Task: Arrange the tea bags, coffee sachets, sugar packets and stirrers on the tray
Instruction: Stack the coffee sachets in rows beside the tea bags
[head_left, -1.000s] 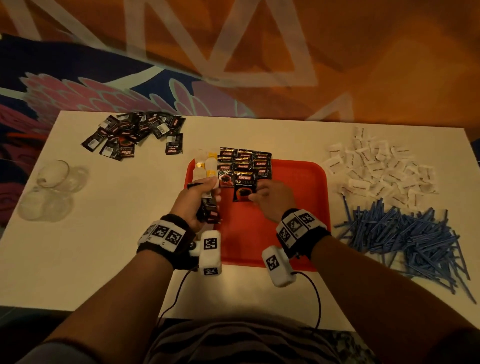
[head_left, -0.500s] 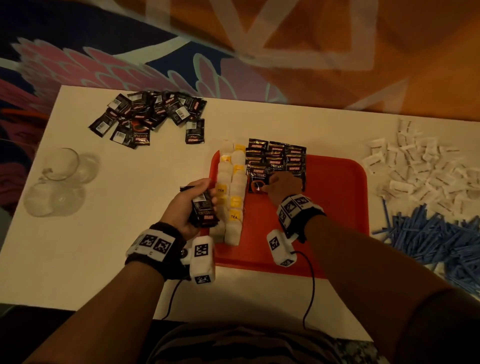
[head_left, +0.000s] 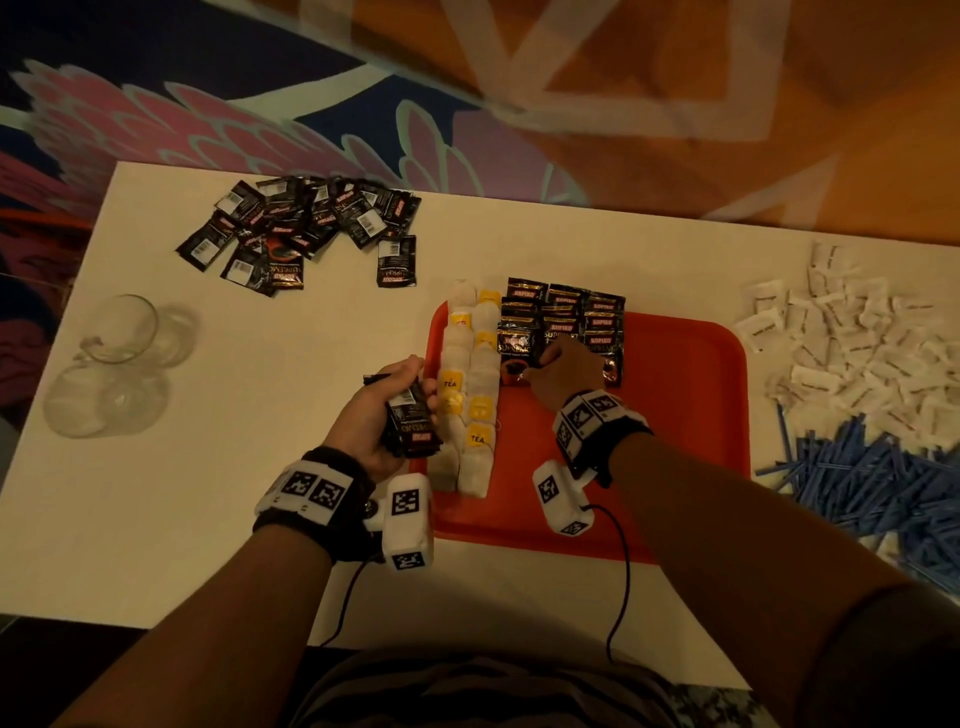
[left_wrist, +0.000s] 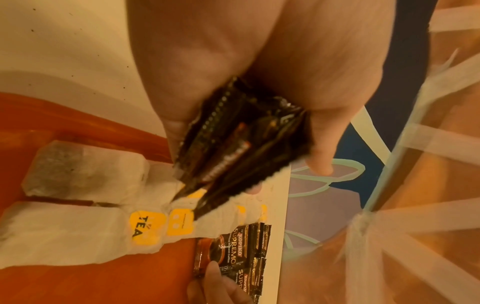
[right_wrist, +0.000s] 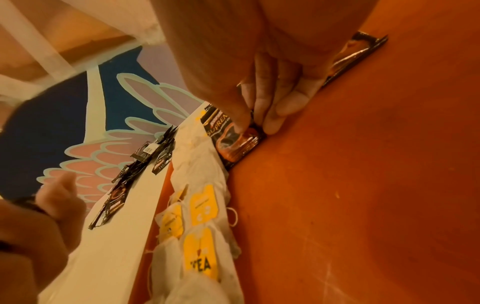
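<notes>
My left hand (head_left: 387, 402) grips a stack of black sachets (head_left: 413, 423) just left of the red tray (head_left: 691, 415), while my right hand (head_left: 563, 371) pinches a "KOPIKO SUPREMO" coffee sachet (right_wrist: 235, 139) on the tray beside yellow-tagged "TEA" bags (head_left: 470, 395). On the white table (head_left: 182, 519), sugar packets (head_left: 852, 343) and blue stirrers (head_left: 878, 478) lie right of the tray; loose sachets (head_left: 301, 234) and glasses (head_left: 111, 364) lie left.

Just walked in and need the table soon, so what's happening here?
A person is filling a red tray with drink supplies. The left hand grips a stack of coffee sachets; the right hand pinches one into the rows beside the tea bags. Sugar packets and blue stirrers lie off the tray.
</notes>
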